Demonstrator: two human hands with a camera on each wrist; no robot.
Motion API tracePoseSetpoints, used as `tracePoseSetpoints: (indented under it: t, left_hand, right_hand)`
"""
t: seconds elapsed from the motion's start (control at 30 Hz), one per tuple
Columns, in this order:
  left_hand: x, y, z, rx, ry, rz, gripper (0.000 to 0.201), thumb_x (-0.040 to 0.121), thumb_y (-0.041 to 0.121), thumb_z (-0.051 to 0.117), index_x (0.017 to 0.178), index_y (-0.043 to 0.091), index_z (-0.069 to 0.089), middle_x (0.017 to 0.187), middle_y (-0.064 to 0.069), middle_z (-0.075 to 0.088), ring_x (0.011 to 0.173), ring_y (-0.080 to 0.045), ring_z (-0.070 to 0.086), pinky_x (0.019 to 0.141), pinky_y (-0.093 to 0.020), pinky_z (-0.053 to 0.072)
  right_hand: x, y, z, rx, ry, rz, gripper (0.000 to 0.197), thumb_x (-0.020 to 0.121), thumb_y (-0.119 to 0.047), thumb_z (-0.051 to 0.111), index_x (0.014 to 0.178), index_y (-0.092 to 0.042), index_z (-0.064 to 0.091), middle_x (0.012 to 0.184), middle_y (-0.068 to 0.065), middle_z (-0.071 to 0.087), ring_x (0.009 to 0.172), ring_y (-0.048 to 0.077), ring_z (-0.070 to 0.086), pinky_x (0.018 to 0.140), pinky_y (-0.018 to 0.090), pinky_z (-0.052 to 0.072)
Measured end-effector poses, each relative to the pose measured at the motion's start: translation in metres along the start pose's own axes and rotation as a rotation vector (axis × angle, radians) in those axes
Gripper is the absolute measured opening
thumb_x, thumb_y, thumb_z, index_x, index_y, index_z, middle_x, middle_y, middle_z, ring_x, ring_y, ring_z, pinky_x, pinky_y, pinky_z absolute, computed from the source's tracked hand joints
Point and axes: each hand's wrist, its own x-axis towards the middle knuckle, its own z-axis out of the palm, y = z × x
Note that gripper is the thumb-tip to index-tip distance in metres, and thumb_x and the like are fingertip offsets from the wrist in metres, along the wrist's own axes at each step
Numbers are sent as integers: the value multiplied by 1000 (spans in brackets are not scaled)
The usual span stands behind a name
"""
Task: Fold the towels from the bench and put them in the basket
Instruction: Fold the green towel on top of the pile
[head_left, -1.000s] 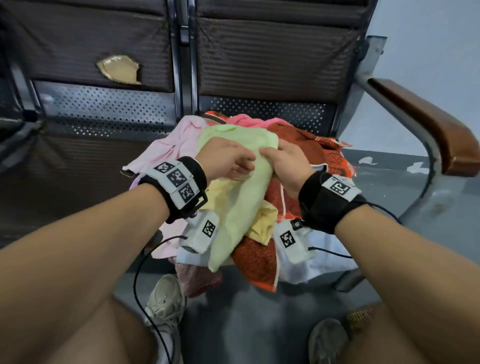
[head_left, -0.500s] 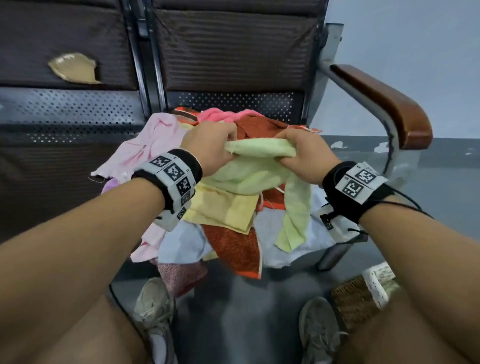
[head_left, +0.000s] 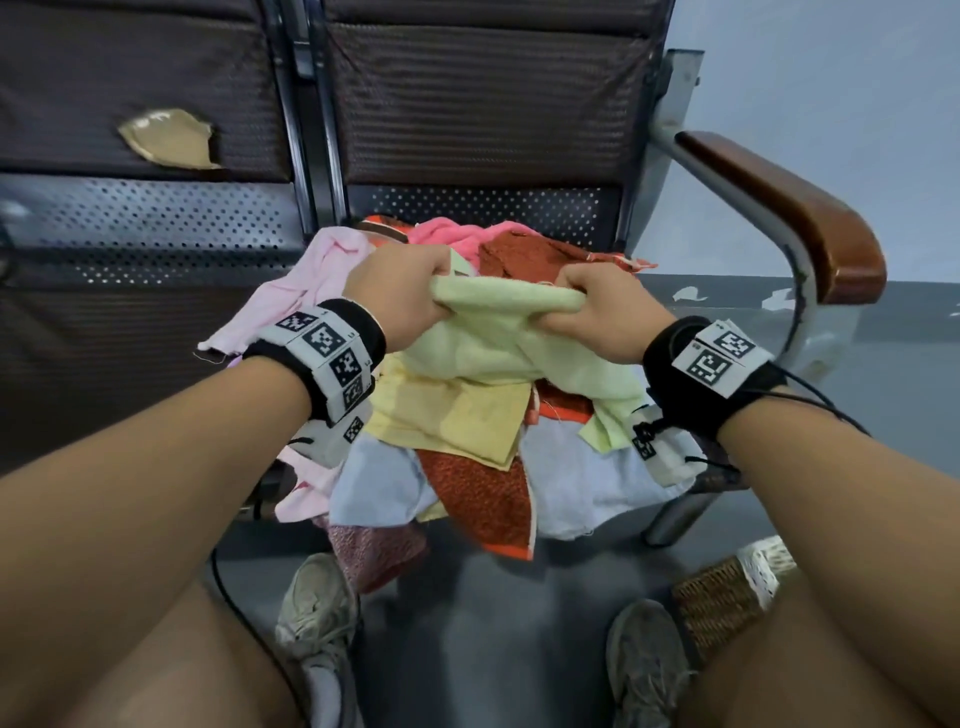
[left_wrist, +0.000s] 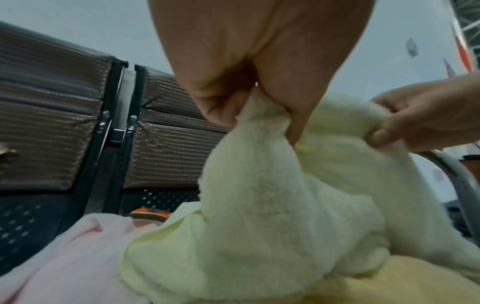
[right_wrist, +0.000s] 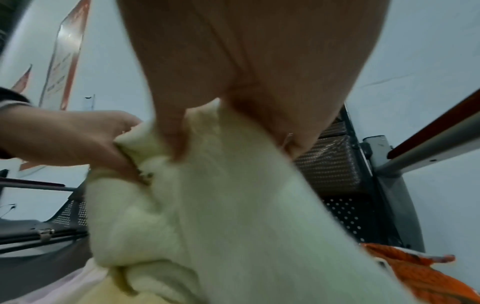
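Note:
A pale green towel (head_left: 498, 332) hangs over a heap of towels (head_left: 467, 467) on the bench seat. My left hand (head_left: 405, 296) grips its top edge on the left and my right hand (head_left: 602, 306) grips the same edge on the right, stretching it between them. In the left wrist view my left hand (left_wrist: 259, 102) pinches the green towel (left_wrist: 285, 205). In the right wrist view my right hand (right_wrist: 221, 127) is curled round the green towel (right_wrist: 221, 226). A wicker basket (head_left: 727, 592) with a white lace rim stands on the floor at lower right, partly hidden by my leg.
The bench has dark padded backrests (head_left: 478, 104) and a perforated metal seat (head_left: 145, 234). A wooden armrest (head_left: 789, 208) on a metal frame runs along the right. A torn patch (head_left: 166, 137) shows on the left backrest. My shoes (head_left: 317, 613) rest on the grey floor.
My hands have moved apart along the green towel's edge, spreading it from a bunched hanging strip into a stretched span. The view has shifted left, bringing the basket into sight.

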Motion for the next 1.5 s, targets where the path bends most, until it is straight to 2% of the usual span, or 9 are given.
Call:
tracePoseSetpoints:
  t: [0.13,0.37,0.5,0.67,0.8,1.03,1.17,1.33,1.5]
  left_hand:
    - [2,-3,-5,-110,-146,29,38,76,50,74,69,24,47,69,4,54,71,-22,51,64,-35,41]
    - [-1,15,-10,-223,-215,172,26,81,24,68,60,13,57,52,8,47,56,1,48,57,-28,30]
    - [13,15,-8,-219,134,-107,33,88,23,53,56,16,48,56,5,46,67,-22,53,62,-34,38]
    - [31,36,-6,-587,53,-493,43,98,45,41,83,11,61,88,-11,67,88,-32,61,77,-35,46]
    - [28,51,-9,-944,0,-446,39,102,32,41,82,8,65,77,-11,71,69,-28,67,73,-38,56]
    - [18,55,-11,-522,191,-208,30,84,11,48,57,18,37,57,3,42,64,-22,39,58,-35,28]
    - [16,54,-12,-516,120,-281,35,89,12,44,56,17,35,58,1,41,68,-27,40,58,-36,27]
    - [17,46,-8,-600,-45,-469,41,102,20,35,117,-9,60,122,-29,61,115,-42,58,90,-42,49]
    - [19,33,-7,-889,-70,-632,43,101,20,39,135,-3,52,130,-20,60,120,-36,60,86,-37,54]
  right_hand:
    - [5,7,-4,116,306,45,36,85,-11,60,60,-25,38,59,-10,43,56,5,41,54,27,30]
    - [3,19,-12,202,408,188,13,85,-14,60,78,-23,53,76,-10,55,73,11,52,62,25,38]
    - [-10,4,-14,247,102,2,10,88,-28,73,83,-23,65,79,-11,66,69,-1,61,64,17,47]
    - [-24,-20,-8,191,-26,-222,13,98,-20,58,110,-18,62,88,-8,69,78,13,64,74,31,50]
    - [-28,-33,0,216,29,-288,27,97,-7,48,122,-18,42,70,-1,50,54,17,42,58,25,36]
    - [-24,-38,10,85,68,-236,35,87,3,41,111,-18,56,64,2,54,54,14,44,58,33,35]
    - [-25,-44,10,41,19,-310,34,82,8,41,89,-20,57,63,-18,52,58,-5,50,59,14,31]
    - [-25,-45,8,104,55,-309,38,88,3,41,116,-18,54,63,3,52,49,13,42,55,31,36]
    - [-26,-48,9,31,-11,-375,49,88,0,43,119,-30,65,84,-4,67,62,5,52,68,32,46]
